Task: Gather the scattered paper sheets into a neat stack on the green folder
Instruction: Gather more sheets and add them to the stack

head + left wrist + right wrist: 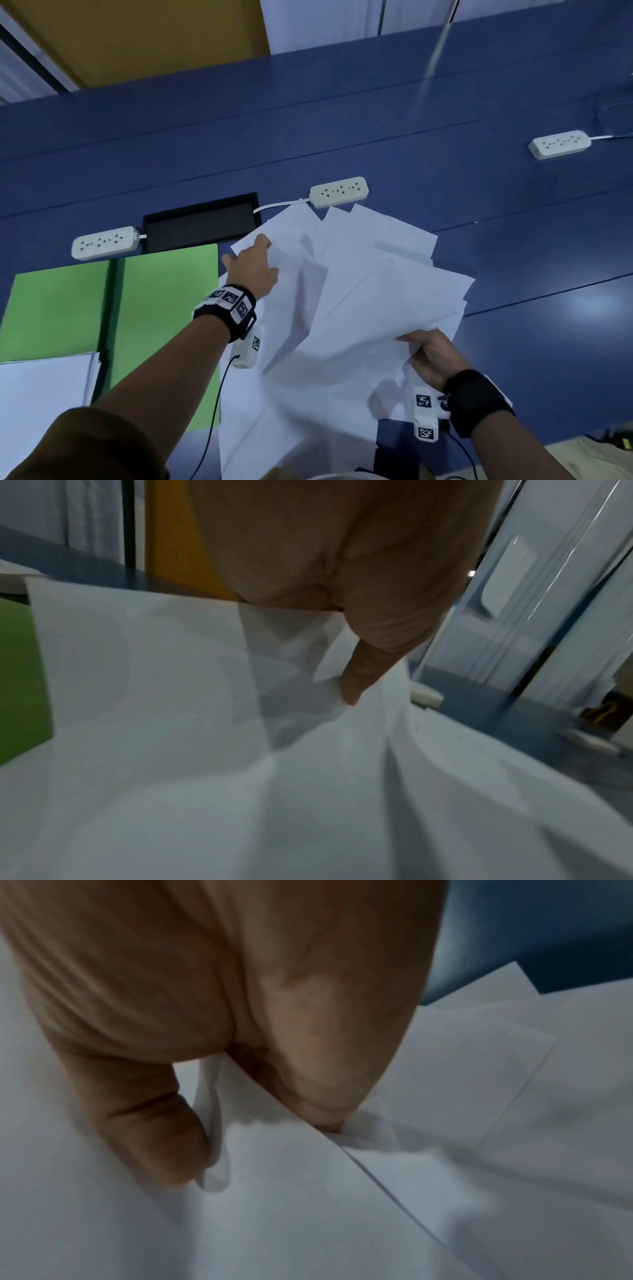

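Note:
Several white paper sheets (363, 294) lie fanned and overlapping on the blue table (513, 246), partly lifted off it. My left hand (255, 260) pinches the far left corner of the sheets, right beside the open green folder (164, 301). In the left wrist view its thumb (356, 680) lies against a sheet (154, 669) and the fingers are hidden behind the paper. Fingers of my right hand (421, 346) curl round the near right edge of the fan. The right wrist view shows its thumb (161, 1137) clamping sheets (308, 1191). A small paper stack (44, 387) rests on the folder's near left part.
Three white power strips sit on the table: one behind the folder (106, 241), one just beyond the sheets (339, 192), one far right (560, 144). A black recessed cable box (202, 226) lies behind the folder. Wrist-camera cables hang by both forearms.

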Demonstrator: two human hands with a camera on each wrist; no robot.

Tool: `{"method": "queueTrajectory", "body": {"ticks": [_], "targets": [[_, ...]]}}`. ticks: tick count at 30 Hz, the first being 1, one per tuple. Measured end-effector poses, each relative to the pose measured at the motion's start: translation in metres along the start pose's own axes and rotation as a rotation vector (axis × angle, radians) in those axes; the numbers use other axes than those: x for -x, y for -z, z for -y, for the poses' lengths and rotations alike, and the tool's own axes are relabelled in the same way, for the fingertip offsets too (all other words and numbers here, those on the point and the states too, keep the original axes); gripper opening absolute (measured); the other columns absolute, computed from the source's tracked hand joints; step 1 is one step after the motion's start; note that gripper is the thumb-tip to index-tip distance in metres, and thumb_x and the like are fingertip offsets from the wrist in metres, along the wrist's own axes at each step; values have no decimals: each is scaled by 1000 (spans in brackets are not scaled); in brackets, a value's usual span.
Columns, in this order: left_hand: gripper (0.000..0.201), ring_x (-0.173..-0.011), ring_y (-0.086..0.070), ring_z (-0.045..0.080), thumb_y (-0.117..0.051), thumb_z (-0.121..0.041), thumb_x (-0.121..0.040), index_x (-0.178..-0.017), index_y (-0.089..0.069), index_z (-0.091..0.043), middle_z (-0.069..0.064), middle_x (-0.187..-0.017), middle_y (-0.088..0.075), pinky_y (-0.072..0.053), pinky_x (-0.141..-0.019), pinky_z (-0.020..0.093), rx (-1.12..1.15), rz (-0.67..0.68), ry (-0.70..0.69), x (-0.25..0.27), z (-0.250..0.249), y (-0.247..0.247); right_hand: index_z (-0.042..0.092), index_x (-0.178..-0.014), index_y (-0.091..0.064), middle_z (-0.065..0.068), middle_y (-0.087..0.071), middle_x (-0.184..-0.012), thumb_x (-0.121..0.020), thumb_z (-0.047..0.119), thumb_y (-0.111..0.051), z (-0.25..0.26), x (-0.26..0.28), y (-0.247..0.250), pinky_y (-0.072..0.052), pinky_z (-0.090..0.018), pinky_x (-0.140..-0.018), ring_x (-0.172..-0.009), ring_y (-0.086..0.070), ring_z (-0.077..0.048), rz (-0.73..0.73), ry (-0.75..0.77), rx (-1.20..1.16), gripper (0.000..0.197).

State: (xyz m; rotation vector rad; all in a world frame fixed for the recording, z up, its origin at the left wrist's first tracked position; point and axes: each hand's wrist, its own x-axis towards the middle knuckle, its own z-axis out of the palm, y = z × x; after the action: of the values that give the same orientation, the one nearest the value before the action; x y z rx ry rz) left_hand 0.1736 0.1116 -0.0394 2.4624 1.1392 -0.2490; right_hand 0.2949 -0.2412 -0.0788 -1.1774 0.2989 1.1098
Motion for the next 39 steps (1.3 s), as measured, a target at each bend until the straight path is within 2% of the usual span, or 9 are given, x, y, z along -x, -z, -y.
{"method": "queueTrajectory", "body": {"ticks": [6,10,13,19,23,26,31,35,39], "targets": [[27,-102,-66,32,-64,-22,-96,-123,-63,-20,-1,-109,-73,-51,-96,44,271,-121,-131,29,15,20,-7,-128,-66,-27,-69,-130,-79,-16,-61,4,10,-7,-50,-56,-109,-116,-69,-44,-37,-31,49,50],[41,-114,-64,32,-63,-15,-96,-136,-61,-19,6,-126,-69,-51,-99,42,190,-193,-208,42,33,24,-8,-106,-65,-33,-64,-119,-69,-13,-64,4,9,-11,-59,-48,-86,-79,-77,-32,-143,-34,91,37],[60,-125,-58,30,-64,-19,-97,-153,-44,-26,7,-141,-57,-48,-104,41,145,-167,-153,51,39,19,-10,-120,-68,-29,-71,-120,-81,-18,-59,3,13,-12,-50,-54,-107,-105,-71,-43,-96,-53,36,41],[87,-133,-52,33,-62,-40,-99,-165,-8,-29,9,-159,-32,-48,-104,48,10,-12,-64,62,35,-7,-7,-116,-73,-27,-71,-125,-83,-19,-59,-1,13,-14,-42,-57,-116,-117,-67,-47,-145,-27,62,37],[82,-148,-37,29,-58,-46,-100,-165,-11,-27,7,-166,-23,-40,-113,51,-69,2,-19,63,32,-15,-8,-122,-70,-28,-71,-125,-84,-20,-58,2,14,-12,-46,-56,-113,-118,-67,-48,-127,-28,93,42],[79,-151,-32,29,-56,-49,-100,-164,-15,-30,6,-169,-17,-35,-116,51,-106,10,5,61,32,-15,-3,-111,-79,-24,-73,-125,-86,-21,-57,2,12,-8,-40,-54,-119,-122,-66,-43,-99,-26,176,38],[72,-147,-37,30,-57,-46,-99,-161,-23,-34,7,-165,-24,-37,-114,52,-152,1,22,58,35,-17,-4,-114,-77,-25,-71,-128,-88,-17,-57,3,12,-3,-39,-55,-119,-124,-65,-44,-57,-50,140,35],[44,-102,-67,32,-57,-20,-95,-138,-49,-26,6,-115,-68,-50,-89,42,-189,-126,22,58,34,-11,-7,-115,-75,-25,-73,-125,-89,-16,-56,6,14,-5,-47,-49,-107,-118,-68,-43,-65,-57,145,33],[26,-92,-69,37,-64,-18,-93,-119,-67,-16,9,-99,-76,-53,-82,41,-60,-145,-8,65,31,0,-6,-116,-75,-24,-74,-123,-88,-17,-55,9,16,-9,-50,-51,-108,-119,-68,-44,-67,-54,146,36]]}}
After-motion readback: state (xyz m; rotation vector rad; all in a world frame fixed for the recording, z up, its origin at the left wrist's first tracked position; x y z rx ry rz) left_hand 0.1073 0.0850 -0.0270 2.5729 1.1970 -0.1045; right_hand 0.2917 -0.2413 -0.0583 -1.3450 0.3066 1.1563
